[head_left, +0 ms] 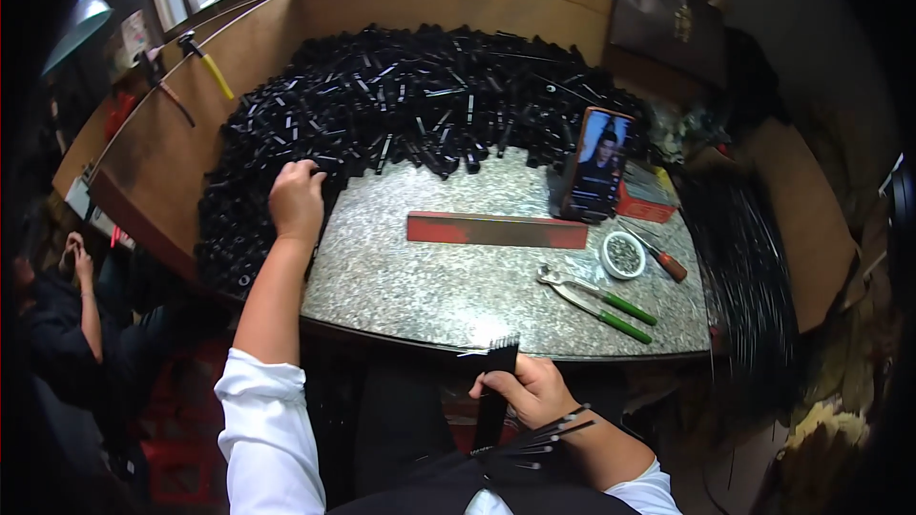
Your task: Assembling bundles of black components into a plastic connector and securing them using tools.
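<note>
My left hand [297, 198] reaches into the edge of a big heap of small black plastic pieces [410, 100] on the left of a speckled stone slab [448, 272], fingers curled on them. My right hand [530, 391] is near my lap below the slab's front edge, gripping a black comb-like part [496, 377] with thin teeth at its top. A bundle of thin black rods [549, 434] fans out beside my right wrist.
On the slab lie a long red bar [496, 230], green-handled pliers [601, 303], a small white dish [623, 255], a screwdriver [658, 256] and a propped phone [596, 165]. Hammers [205, 62] rest on the wooden wall. Another person [67, 296] sits at left.
</note>
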Action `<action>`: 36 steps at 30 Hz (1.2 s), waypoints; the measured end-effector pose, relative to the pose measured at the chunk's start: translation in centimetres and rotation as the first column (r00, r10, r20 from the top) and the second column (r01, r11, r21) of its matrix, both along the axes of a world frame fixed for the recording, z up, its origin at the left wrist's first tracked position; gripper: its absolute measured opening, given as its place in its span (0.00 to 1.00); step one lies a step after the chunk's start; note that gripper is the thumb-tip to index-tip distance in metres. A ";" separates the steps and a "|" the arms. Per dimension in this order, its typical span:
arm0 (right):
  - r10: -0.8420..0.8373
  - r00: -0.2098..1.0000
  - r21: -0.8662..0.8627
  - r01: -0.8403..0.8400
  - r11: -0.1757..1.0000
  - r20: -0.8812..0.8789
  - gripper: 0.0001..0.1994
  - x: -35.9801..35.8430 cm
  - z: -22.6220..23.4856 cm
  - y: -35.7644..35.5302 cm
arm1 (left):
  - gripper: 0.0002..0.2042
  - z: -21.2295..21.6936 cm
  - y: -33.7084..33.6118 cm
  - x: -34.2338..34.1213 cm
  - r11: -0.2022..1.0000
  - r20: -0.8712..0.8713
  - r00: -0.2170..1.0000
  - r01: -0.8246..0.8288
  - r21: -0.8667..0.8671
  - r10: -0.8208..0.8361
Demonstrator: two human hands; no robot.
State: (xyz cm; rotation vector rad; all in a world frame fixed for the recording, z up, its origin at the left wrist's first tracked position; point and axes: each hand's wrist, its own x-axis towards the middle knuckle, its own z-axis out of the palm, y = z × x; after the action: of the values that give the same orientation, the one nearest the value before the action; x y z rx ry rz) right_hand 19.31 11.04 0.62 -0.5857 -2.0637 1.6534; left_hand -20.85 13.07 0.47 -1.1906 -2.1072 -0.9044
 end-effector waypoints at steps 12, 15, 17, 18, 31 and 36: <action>-0.037 0.999 -0.145 0.038 0.989 0.012 0.11 -0.1 0.3 0.0 | 0.12 3.1 -4.0 15.0 0.628 0.572 0.264 0.387 0.675 -0.777; -0.051 0.998 -0.230 0.040 0.972 -0.039 0.10 0.1 -1.5 0.1 | 0.12 2.1 -5.2 18.6 0.599 0.653 -0.152 0.289 0.747 -0.742; -0.094 0.995 -0.322 0.081 0.943 -0.025 0.10 -0.2 -1.0 -0.3 | 0.14 0.6 -5.7 19.6 0.572 0.639 -0.335 0.285 0.769 -0.693; -0.107 0.994 -0.324 0.097 0.941 -0.012 0.10 -0.3 -0.6 -0.2 | 0.14 0.3 -5.8 20.1 0.558 0.615 -0.406 0.262 0.787 -0.676; -0.115 0.993 -0.283 0.113 0.953 0.008 0.13 -1.0 -0.3 -0.6 | 0.16 -0.6 -6.6 21.0 0.585 0.614 -0.560 0.262 0.768 -0.556; -0.122 0.993 -0.289 0.118 0.950 0.005 0.13 -1.1 -0.4 -0.5 | 0.16 -0.4 -6.4 21.1 0.574 0.577 -0.613 0.232 0.785 -0.541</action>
State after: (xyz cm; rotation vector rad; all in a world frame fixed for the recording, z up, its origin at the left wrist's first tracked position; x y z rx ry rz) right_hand 18.21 10.57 0.27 -0.7770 -1.7498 1.8939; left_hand 0.27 6.69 0.08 -1.4061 -1.7516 -3.8125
